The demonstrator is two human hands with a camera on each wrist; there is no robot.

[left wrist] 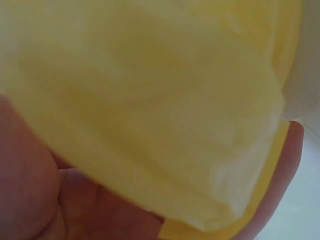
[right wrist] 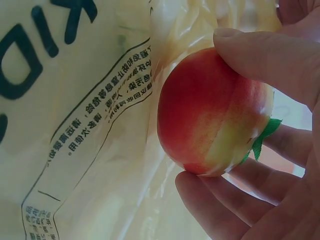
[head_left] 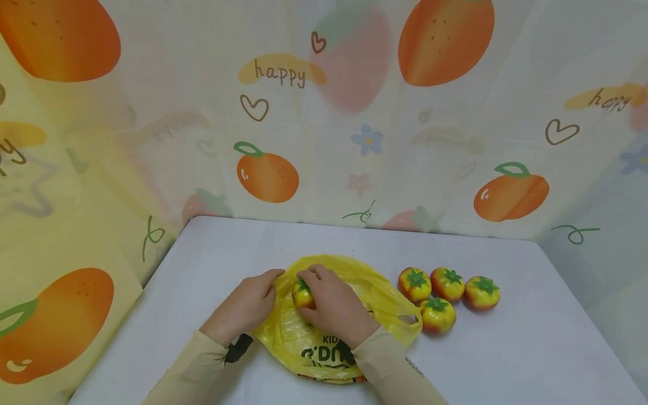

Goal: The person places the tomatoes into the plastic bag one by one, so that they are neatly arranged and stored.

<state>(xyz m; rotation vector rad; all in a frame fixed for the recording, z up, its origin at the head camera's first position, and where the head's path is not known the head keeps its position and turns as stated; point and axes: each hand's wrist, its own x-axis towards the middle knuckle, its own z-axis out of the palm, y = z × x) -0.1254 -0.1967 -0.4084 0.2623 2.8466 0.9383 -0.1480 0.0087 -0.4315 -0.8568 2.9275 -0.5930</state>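
Note:
A yellow plastic bag with dark print lies on the table, its mouth spread open. My left hand grips the bag's left edge; in the left wrist view the thin yellow film covers much of that hand's fingers. Over the bag's opening, my right hand holds a red-and-yellow tomato with a green leafy top. The thumb lies along one side of it and the fingers along the other. Bag film sits right behind the tomato in the right wrist view.
Several more red-and-yellow tomatoes with green tops stand in a cluster right of the bag, the nearest close to its handle. They rest on a white table. A fruit-printed curtain hangs behind the table and along its sides.

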